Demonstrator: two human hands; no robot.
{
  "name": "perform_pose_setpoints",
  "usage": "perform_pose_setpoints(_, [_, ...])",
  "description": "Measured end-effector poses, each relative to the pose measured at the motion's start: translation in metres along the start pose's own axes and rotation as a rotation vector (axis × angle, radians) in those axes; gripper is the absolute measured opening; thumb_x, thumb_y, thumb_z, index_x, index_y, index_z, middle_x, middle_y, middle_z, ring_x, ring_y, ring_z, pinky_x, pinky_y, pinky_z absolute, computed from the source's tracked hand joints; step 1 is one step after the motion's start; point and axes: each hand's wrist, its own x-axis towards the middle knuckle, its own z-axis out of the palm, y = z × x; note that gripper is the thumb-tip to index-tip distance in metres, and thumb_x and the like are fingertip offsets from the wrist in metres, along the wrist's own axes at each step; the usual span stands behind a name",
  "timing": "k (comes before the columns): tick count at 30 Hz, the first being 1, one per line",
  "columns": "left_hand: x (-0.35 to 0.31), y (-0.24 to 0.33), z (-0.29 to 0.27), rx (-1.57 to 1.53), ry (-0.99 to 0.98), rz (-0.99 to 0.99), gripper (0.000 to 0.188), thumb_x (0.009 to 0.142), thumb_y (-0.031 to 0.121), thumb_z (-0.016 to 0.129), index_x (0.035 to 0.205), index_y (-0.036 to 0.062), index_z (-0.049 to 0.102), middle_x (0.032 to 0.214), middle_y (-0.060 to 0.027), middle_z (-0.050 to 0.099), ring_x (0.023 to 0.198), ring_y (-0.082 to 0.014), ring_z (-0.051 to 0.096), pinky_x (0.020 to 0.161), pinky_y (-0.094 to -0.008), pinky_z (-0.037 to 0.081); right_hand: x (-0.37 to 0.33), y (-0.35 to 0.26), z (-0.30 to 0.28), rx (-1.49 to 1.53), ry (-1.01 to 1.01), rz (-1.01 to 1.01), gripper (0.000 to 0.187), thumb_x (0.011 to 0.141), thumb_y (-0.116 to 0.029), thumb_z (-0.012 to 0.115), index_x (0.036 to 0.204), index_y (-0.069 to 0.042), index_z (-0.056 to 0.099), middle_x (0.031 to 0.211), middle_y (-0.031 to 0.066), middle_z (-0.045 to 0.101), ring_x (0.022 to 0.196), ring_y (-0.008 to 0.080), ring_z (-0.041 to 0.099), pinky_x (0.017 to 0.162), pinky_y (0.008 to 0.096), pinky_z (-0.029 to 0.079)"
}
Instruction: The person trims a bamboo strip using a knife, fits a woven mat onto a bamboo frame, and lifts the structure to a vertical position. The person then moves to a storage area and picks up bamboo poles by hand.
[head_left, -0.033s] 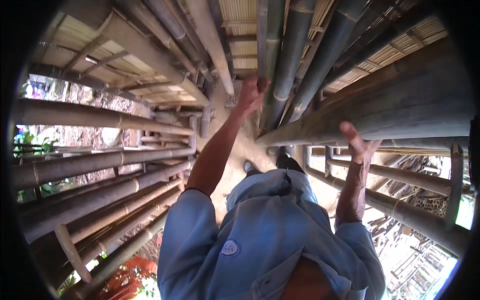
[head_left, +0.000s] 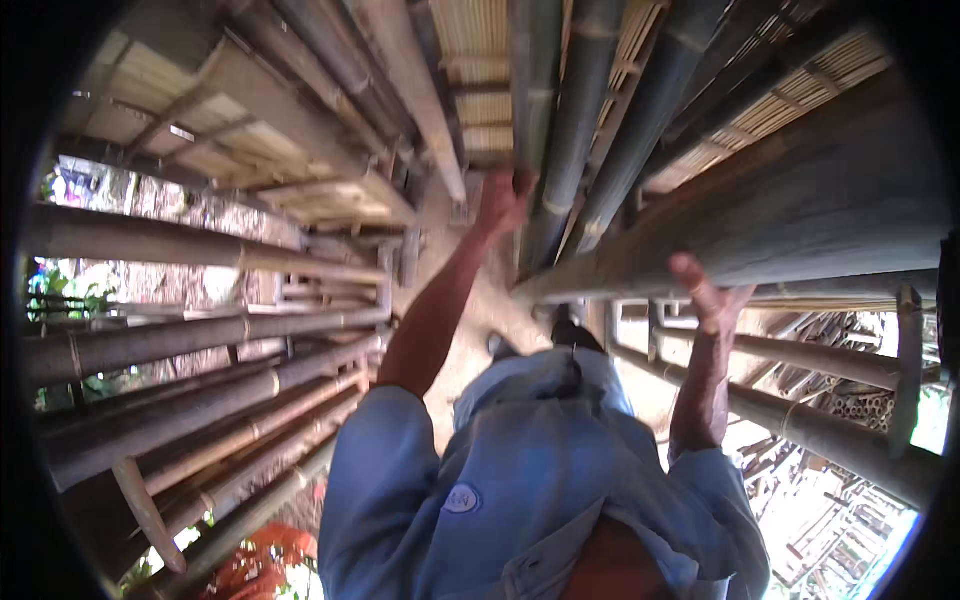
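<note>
My left hand (head_left: 503, 205) is closed in a fist in the middle, against a slim upright bamboo pole (head_left: 520, 90). Its fingers seem wrapped around that pole, with a small dark patch showing at the fist. A thick grey bamboo pole (head_left: 800, 215) runs from the right edge toward the centre, close to the camera. At the lower edge of this pole is my right hand (head_left: 715, 300), thumb raised against its side. The right fingers go under the pole and are mostly hidden. Dark green bamboo poles (head_left: 580, 110) stand just right of my left hand.
Horizontal bamboo rails (head_left: 200, 330) line the left side, with more rails (head_left: 800, 400) at the right. Woven bamboo panels (head_left: 480, 60) and leaning poles (head_left: 410, 80) rise ahead. Stacked cut bamboo (head_left: 860, 405) lies beyond the right rails. My feet (head_left: 500, 345) are on a dirt floor (head_left: 450, 290).
The view has shifted slightly. My left fist has come down a little in the picture, and my right hand is a touch lower and further left, still at the thick pole.
</note>
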Motion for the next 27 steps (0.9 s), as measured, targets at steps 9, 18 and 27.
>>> perform_pose_setpoints(9, [0.04, -0.028, 0.056, 0.071, 0.025, -0.079, 0.026, 0.089, 0.025, 0.067, 0.096, 0.0003, 0.063, 0.08, -0.0207, 0.064, 0.082, -0.0411, 0.064, 0.069, -0.0499, 0.047, 0.036, -0.028, 0.013, 0.689, -0.043, 0.552, 0.077, 0.059, -0.026, 0.094, 0.12, 0.003, 0.058, 0.11, 0.0135, 0.067, 0.103, 0.025, 0.065, 0.091, 0.0402, 0.053])
perform_pose_setpoints(18, [0.114, -0.066, 0.08, 0.054, 0.288, -0.145, 0.023, 0.085, 0.017, 0.071, 0.088, 0.0026, 0.053, 0.07, -0.0184, 0.06, 0.066, -0.0359, 0.063, 0.063, -0.0458, 0.049, 0.053, -0.037, 0.011, 0.661, -0.019, 0.516, 0.068, 0.055, -0.024, 0.093, 0.11, 0.002, 0.061, 0.104, 0.0118, 0.068, 0.095, 0.0215, 0.066, 0.087, 0.0397, 0.053])
perform_pose_setpoints(27, [0.145, -0.096, 0.076, 0.035, 0.338, -0.131, 0.024, 0.085, 0.014, 0.071, 0.082, 0.0033, 0.05, 0.063, -0.0162, 0.058, 0.058, -0.0331, 0.059, 0.055, -0.045, 0.045, 0.041, 0.006, 0.038, 0.686, -0.042, 0.47, 0.075, 0.054, -0.027, 0.094, 0.113, 0.003, 0.059, 0.105, 0.013, 0.066, 0.096, 0.0242, 0.065, 0.087, 0.0403, 0.053])
